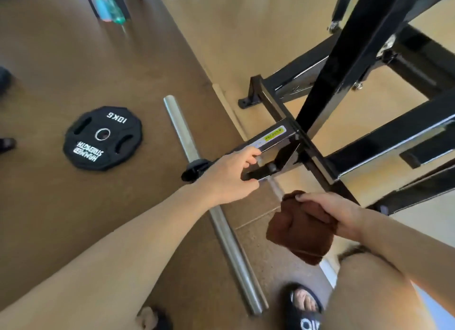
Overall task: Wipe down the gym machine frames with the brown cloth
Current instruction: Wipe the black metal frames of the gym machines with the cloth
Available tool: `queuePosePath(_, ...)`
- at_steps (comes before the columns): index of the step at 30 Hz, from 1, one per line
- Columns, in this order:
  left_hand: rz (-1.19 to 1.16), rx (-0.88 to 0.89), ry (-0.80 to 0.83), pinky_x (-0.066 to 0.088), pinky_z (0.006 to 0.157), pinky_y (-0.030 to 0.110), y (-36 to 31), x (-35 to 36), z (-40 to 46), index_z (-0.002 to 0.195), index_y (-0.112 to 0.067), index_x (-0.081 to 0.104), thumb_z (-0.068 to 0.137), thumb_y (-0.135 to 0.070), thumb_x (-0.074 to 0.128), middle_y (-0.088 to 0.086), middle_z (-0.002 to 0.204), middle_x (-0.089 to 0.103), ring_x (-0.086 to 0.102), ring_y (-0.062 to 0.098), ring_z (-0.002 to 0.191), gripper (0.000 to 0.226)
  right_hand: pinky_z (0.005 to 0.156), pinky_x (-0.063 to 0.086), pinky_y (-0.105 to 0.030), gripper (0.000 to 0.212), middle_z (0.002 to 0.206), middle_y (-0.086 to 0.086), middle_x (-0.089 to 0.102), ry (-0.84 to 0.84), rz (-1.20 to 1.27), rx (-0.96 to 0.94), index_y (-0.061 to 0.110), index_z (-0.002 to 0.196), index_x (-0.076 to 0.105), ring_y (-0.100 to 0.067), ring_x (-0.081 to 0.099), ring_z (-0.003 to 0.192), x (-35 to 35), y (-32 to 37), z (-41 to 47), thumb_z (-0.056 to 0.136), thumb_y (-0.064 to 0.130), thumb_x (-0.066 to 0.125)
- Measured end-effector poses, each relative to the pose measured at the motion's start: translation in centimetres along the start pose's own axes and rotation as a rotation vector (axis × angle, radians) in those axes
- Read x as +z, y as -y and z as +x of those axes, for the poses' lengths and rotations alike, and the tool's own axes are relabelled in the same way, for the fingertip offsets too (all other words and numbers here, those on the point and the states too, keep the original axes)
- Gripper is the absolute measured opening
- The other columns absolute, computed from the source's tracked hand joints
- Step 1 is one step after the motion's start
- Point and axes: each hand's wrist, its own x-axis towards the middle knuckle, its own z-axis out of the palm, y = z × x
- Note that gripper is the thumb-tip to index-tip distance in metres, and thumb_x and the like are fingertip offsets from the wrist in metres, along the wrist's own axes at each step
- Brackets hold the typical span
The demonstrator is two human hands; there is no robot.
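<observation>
A person leans over a black gym machine frame (344, 66), the left hand (229, 179) gripping a low horizontal arm of the frame (268, 137) near its white and yellow labels, fingers (251, 154) curled over the top edge and thumb beneath. The right hand (337, 211) holds the brown cloth (298, 233) bunched in its curled fingers, in the air just below and beside the frame's joint — not yet touching metal, as far as can be seen.

The cloth looks soft, light and limp, its loose fold drooping under the hand; it will likely wrap easily around the square tubes, and is best held bunched in the palm so a flat pad faces the steel. The frame appears rigid, glossy and heavy, with bolts and bracket edges that could snag fabric.

A steel bar (226, 233) lies on the brown floor (73, 66) under both arms, beside a black 10 kg plate (103, 137). No containers can be seen.
</observation>
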Motion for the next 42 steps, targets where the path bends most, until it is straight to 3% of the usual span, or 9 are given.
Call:
queuePosePath(3, -0.05, -0.117, 0.15, 0.042, 0.106, 0.033, 0.4, -2.2, -3.3, 0.151, -0.04, 0.028, 0.085, -0.023, 0.07, -0.011, 0.148, 0.045, 0.045, 0.008, 0.134, 0.08, 0.086, 0.06, -0.044, 0.041, 0.104, -0.026, 0.075, -0.037, 0.053, 0.024, 0.001, 0.122, 0.063, -0.039, 0.073, 0.094, 2.3, 2.1, -3.8, 0.091, 0.028, 0.073)
queuePosePath(6, -0.15, -0.148, 0.22, 0.039, 0.101, 0.028, -1.3, -4.8, -6.2, 0.154, -0.041, 0.02, 0.08, -0.02, 0.076, -0.013, 0.151, 0.038, 0.041, 0.007, 0.134, 0.095, 0.088, 0.059, -0.041, 0.048, 0.113, -0.024, 0.073, 0.079, 0.106, -0.029, 0.001, 0.13, 0.063, -0.036, 0.073, 0.103, 5.3, 6.0, -8.1, 0.09, 0.026, 0.072)
queuePosePath(8, -0.182, -0.135, 0.21, 0.042, 0.106, 0.032, -2.9, -7.3, -8.0, 0.153, -0.04, 0.025, 0.077, -0.017, 0.076, -0.01, 0.146, 0.043, 0.046, 0.01, 0.131, 0.095, 0.078, 0.061, -0.037, 0.038, 0.11, -0.021, 0.075, 0.203, 0.126, -0.028, 0.001, 0.123, 0.066, -0.032, 0.075, 0.093, 7.8, 9.0, -11.6, 0.092, 0.024, 0.068)
queuePosePath(14, -0.139, -0.14, 0.099, 0.055, 0.087, 0.034, -5.5, -15.7, -12.9, 0.121, -0.033, 0.049, 0.073, -0.014, 0.074, -0.005, 0.115, 0.063, 0.062, 0.013, 0.102, 0.057, 0.099, 0.054, -0.044, 0.034, 0.108, -0.021, 0.072, 0.458, -0.038, -0.06, 0.001, 0.114, 0.067, -0.029, 0.07, 0.094, 14.3, 16.0, -18.9, 0.09, 0.025, 0.067)
queuePosePath(21, 0.021, -0.144, -0.037, 0.049, 0.069, 0.031, -7.0, -23.2, -16.9, 0.091, -0.025, 0.053, 0.077, -0.016, 0.072, -0.005, 0.088, 0.064, 0.062, 0.012, 0.082, 0.025, 0.095, 0.055, -0.041, 0.032, 0.106, -0.019, 0.068, 0.585, -0.234, -0.164, -0.002, 0.125, 0.061, -0.025, 0.07, 0.091, 19.3, 21.8, -24.3, 0.094, 0.006, 0.061)
queuePosePath(28, 0.044, -0.218, -0.02, 0.052, 0.06, 0.033, -9.6, -29.5, -20.9, 0.078, -0.027, 0.055, 0.079, -0.013, 0.07, -0.008, 0.063, 0.063, 0.063, 0.012, 0.062, 0.021, 0.096, 0.059, -0.044, 0.053, 0.114, -0.015, 0.072, 0.557, -0.698, -0.332, 0.017, 0.124, 0.058, -0.023, 0.073, 0.102, 22.2, 26.4, -29.7, 0.077, 0.0, 0.073)
queuePosePath(32, 0.029, -0.241, -0.014, 0.056, 0.058, 0.036, -11.4, -33.8, -22.5, 0.081, -0.018, 0.055, 0.081, -0.016, 0.068, -0.001, 0.061, 0.068, 0.068, 0.016, 0.058, 0.013, 0.068, 0.058, -0.035, 0.052, 0.101, -0.014, 0.07, 0.385, -0.736, -0.464, 0.02, 0.117, 0.058, -0.022, 0.067, 0.076, 24.0, 28.4, -32.3, 0.071, -0.002, 0.069)
queuePosePath(37, 0.038, -0.271, -0.043, 0.049, 0.063, 0.036, -12.9, -39.4, -24.1, 0.083, -0.016, 0.055, 0.084, -0.031, 0.075, 0.0, 0.078, 0.064, 0.063, 0.018, 0.072, 0.025, 0.093, 0.049, -0.033, 0.068, 0.118, 0.003, 0.05, 0.319, -0.908, -0.655, 0.033, 0.127, 0.055, -0.015, 0.054, 0.106, 25.9, 31.1, -35.9, 0.066, 0.022, 0.083)
queuePosePath(42, 0.057, -0.231, 0.038, 0.041, 0.06, 0.029, -14.4, -44.8, -26.0, 0.095, -0.013, 0.056, 0.088, -0.038, 0.073, 0.001, 0.082, 0.063, 0.058, 0.014, 0.07, 0.031, 0.086, 0.053, -0.041, 0.039, 0.102, 0.005, 0.062, 0.214, -0.877, -0.719, 0.03, 0.108, 0.059, -0.015, 0.06, 0.094, 27.2, 34.1, -38.9, 0.076, 0.012, 0.073)
